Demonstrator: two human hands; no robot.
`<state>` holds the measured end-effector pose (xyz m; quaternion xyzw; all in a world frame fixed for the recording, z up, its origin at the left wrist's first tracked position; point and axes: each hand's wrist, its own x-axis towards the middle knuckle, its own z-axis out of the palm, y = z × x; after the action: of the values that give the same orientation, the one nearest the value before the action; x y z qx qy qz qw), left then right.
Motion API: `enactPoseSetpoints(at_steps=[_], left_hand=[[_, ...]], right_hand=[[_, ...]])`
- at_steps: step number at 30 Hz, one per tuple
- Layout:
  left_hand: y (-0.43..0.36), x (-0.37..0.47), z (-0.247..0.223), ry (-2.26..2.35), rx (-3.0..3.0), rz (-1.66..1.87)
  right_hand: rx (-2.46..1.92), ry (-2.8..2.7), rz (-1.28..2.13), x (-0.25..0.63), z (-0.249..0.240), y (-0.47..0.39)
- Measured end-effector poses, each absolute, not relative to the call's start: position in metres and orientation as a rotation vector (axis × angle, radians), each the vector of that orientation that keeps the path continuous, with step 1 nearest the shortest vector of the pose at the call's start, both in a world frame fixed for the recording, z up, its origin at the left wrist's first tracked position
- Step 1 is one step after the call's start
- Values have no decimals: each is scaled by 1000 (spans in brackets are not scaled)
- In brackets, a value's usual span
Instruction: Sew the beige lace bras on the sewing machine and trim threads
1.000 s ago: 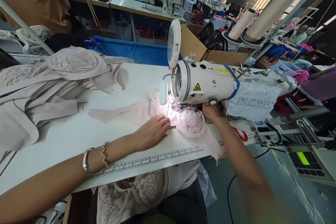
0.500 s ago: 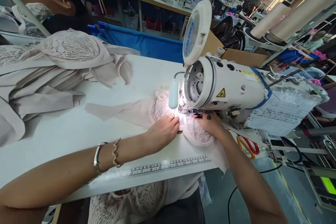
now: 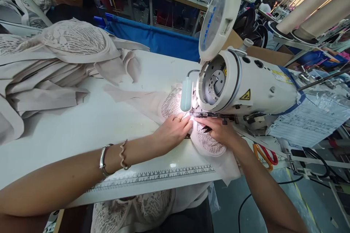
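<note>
A pale pink lace bra lies on the sewing machine's bed, its cups on both sides of the lit needle area. My left hand is closed, fingertips pinching the fabric edge just left of the presser foot. On the other side, my right hand rests over the right cup with its index finger stretched toward the needle. Its other fingers curl round what look like small black thread snips, mostly hidden. The white sewing machine stands above, its round end cover swung up.
Beige lace garments are heaped on the table at left. Another lace piece lies on my lap. A ruler strip runs along the front edge. Orange-handled scissors lie at right. A pale blue lamp hangs beside the needle.
The view has shifted, moving the machine right in the picture. My right index finger now reaches out to the needle, and the black points show more clearly. My left hand stays on the fabric.
</note>
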<state>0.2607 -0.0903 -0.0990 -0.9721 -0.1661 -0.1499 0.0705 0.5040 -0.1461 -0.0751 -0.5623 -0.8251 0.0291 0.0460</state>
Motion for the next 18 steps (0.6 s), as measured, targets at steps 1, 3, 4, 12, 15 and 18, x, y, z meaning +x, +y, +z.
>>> enactPoseSetpoints(at_steps=[1, 3, 4, 12, 15, 18], left_hand=[[-90, 260, -100, -513, -2925, -451], [-88, 260, -100, -532, -2931, -457], [-87, 260, -100, -537, -2934, -467], [-65, 255, -98, -535, -3006, -486], [-57, 254, -99, -515, -3066, -494], [-50, 254, -101, -510, -3090, -537]], right_hand=[[-1709, -2533, 140, 502, -74, -147], [-1731, -2532, 181, 500, -74, -147], [-1739, -2530, 185, 499, -74, -146], [-1710, -2494, 111, 493, -80, -147], [-1743, -2449, 145, 492, -82, -149], [-1826, -2419, 151, 490, -81, -151]])
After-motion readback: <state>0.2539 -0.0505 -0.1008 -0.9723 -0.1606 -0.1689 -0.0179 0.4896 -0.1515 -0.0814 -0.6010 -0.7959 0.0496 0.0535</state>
